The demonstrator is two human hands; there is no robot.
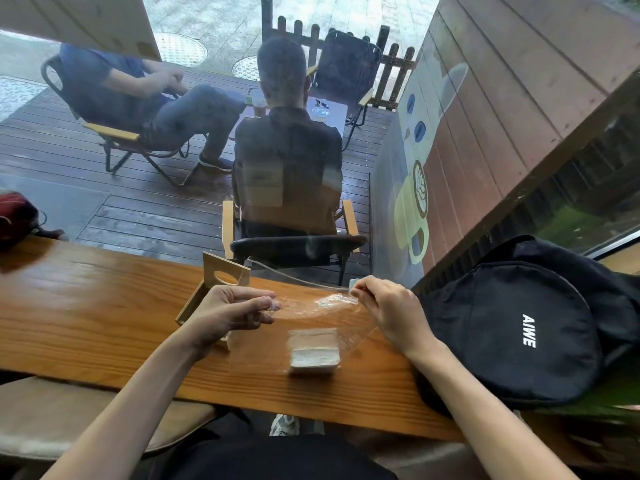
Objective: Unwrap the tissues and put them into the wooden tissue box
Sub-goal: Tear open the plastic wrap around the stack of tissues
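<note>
Both hands, left hand (pixel 228 315) and right hand (pixel 388 308), pinch the clear plastic wrap (pixel 311 306) in closed fingers, stretching it above the tissue stack (pixel 314 349) on the counter (pixel 104 306).

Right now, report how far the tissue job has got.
Done: the wooden tissue box stands open. In hand: both hands, left and right, stretch the clear wrapper, tissues lying inside. Left: free the tissues and load the box.

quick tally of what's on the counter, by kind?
Tissue stack: 1
Clear plastic wrap, held by left hand and right hand: 1
Wooden tissue box, lid open: 1
Black bag: 1
Red item at far left, unclear what: 1
Total: 5
</note>
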